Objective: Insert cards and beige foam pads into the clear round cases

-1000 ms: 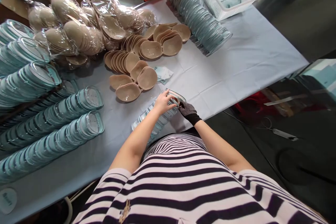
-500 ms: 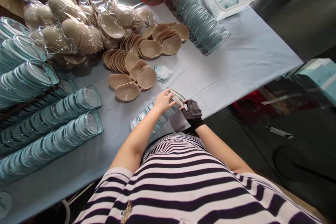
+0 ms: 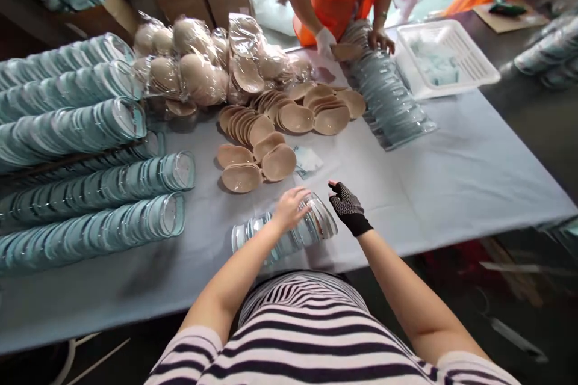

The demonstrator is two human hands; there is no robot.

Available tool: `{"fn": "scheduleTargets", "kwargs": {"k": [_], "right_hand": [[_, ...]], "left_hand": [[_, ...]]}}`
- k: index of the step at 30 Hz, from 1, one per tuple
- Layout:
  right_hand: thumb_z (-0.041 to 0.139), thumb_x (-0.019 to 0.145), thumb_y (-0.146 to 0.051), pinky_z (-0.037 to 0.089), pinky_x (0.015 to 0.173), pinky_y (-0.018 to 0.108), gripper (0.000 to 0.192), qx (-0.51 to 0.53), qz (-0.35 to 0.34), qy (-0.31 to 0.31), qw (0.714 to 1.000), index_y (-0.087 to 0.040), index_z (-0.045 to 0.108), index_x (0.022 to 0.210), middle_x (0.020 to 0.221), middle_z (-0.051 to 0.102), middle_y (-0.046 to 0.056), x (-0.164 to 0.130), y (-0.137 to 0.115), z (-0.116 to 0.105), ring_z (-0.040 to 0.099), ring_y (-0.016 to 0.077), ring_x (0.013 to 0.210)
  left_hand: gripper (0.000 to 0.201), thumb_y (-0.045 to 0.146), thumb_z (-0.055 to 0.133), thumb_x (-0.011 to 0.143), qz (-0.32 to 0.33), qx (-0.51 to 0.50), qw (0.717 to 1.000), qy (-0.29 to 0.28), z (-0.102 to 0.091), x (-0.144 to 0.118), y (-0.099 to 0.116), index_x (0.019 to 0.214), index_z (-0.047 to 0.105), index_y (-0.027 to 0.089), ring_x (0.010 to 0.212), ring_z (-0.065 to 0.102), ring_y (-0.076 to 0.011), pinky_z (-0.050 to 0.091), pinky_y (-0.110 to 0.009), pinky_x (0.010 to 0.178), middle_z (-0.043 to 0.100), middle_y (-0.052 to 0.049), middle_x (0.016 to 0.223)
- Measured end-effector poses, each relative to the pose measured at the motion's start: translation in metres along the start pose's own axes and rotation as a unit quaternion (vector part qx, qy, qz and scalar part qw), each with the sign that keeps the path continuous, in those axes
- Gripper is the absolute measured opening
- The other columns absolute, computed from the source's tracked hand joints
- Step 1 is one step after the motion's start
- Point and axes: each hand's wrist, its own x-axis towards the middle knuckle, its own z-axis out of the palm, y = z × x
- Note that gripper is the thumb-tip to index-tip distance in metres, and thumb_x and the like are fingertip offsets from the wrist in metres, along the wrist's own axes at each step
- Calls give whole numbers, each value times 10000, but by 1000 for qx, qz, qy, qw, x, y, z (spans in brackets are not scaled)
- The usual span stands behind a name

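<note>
Head view: bare left hand [image 3: 289, 212], fingers extended, is seemingly steadying clear bluish rounded plastic cases [image 3: 321, 216] on the grey cloth-covered counter [image 3: 451, 174]; black-gloved right hand [image 3: 347, 203], fingers parted, is hovering empty; alignment is probably mattering next.

Cases [image 3: 295, 239] under the left hand [image 3: 291, 209] are made of glossy clear plastic; the right hand [image 3: 339, 195] is covered by a dotted knit glove [image 3: 350, 207]; smooth cups [image 3: 279, 162] beyond both are laid on matt sheeting [image 3: 406, 192].
</note>
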Motion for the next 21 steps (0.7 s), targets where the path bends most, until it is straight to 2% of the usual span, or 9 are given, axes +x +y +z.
{"fn": "scheduleTargets", "kwargs": {"k": [2, 4, 7, 10, 12, 14, 16, 19, 21], "right_hand": [[503, 901, -293, 474, 970, 349, 327, -18, -30, -7, 999, -197, 630, 1187, 1195, 686, 66, 51, -26, 5, 631, 202, 1096], [525, 905, -311, 469, 970, 345, 327, -53, -50, -10, 997, -193, 640, 1187, 1194, 683, 75, 97, -54, 21, 626, 209, 1096], [545, 895, -279, 480, 933, 345, 368, -129, -77, -42, 988, -173, 628, 1237, 1219, 661, 114, 139, -85, 54, 623, 233, 1077], [516, 896, -240, 475, 926, 335, 329, -162, -163, -96, 968, -193, 671, 1183, 1214, 662, 104, 151, -93, 79, 611, 237, 1071], [502, 897, -241, 438, 992, 349, 387, -155, -200, -86, 964, -190, 630, 1259, 1299, 613, 108, 152, -89, 87, 559, 245, 1160], [510, 880, -246, 411, 1032, 381, 474, -155, -179, -58, 970, -151, 565, 1341, 1334, 578, 140, 154, -81, 89, 517, 269, 1208], [499, 856, -216, 415, 1030, 393, 511, -157, -164, -56, 972, -129, 547, 1357, 1293, 596, 156, 156, -74, 90, 524, 277, 1189], [466, 828, -155, 399, 1059, 386, 602, -148, -197, -75, 966, -152, 466, 1430, 1365, 557, 136, 152, -66, 93, 485, 255, 1257], [512, 798, -157, 343, 1108, 461, 677, -150, -225, -56, 961, -120, 403, 1466, 1473, 454, 164, 145, -64, 92, 390, 287, 1357]], "left_hand": [[399, 348, 535, 922, -89, 27, 994, 60, -18, 8, -24, 1301, 559, 227, 1266, 506, -220, 387, -367, 1099, 564, -103, 1338], [437, 320, 579, 889, -179, 81, 976, 95, -32, 19, -51, 1315, 551, 224, 1308, 462, -258, 357, -409, 1119, 539, -115, 1368], [556, 297, 636, 839, -267, 152, 948, 86, -38, 36, -89, 1373, 501, 226, 1342, 414, -302, 311, -467, 1134, 530, -131, 1379], [612, 261, 638, 822, -298, 190, 933, 70, -29, 47, -111, 1408, 466, 224, 1303, 440, -310, 285, -496, 1128, 587, -139, 1296], [619, 255, 621, 827, -311, 197, 926, 82, -20, 51, -117, 1422, 454, 224, 1277, 453, -316, 271, -512, 1120, 608, -143, 1262], [584, 256, 587, 849, -321, 188, 923, 95, -12, 51, -120, 1420, 466, 245, 1251, 470, -312, 252, -514, 1120, 632, -132, 1219], [524, 252, 539, 879, -328, 173, 923, 101, -8, 49, -120, 1401, 497, 276, 1224, 493, -299, 242, -503, 1116, 660, -113, 1163], [427, 248, 493, 904, -339, 152, 922, 111, -6, 48, -121, 1322, 572, 285, 1192, 520, -281, 273, -482, 1077, 684, -102, 1123], [303, 253, 501, 903, -347, 145, 920, 111, -8, 49, -121, 1163, 656, 278, 1166, 536, -275, 293, -477, 1047, 699, -93, 1086]]}}
